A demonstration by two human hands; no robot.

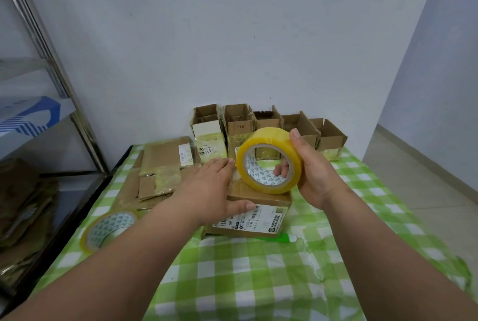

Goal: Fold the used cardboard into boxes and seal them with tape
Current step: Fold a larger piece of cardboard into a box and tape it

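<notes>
A closed cardboard box (261, 219) with a white shipping label on its near side sits on the green checked tablecloth (253, 269). My left hand (212, 188) lies flat on its top with straight fingers, the thumb against the near edge. My right hand (313, 173) grips a yellow roll of tape (266, 157) just above the box's far right corner, with fingers through the core. Whether a strip is pulled out I cannot tell.
A second tape roll (108, 227) lies at the table's left edge. Flattened cardboard (160, 165) is piled at the back left. Several open folded boxes (269, 126) line the wall. A metal shelf (51, 103) stands left, with more cardboard (23, 206) below.
</notes>
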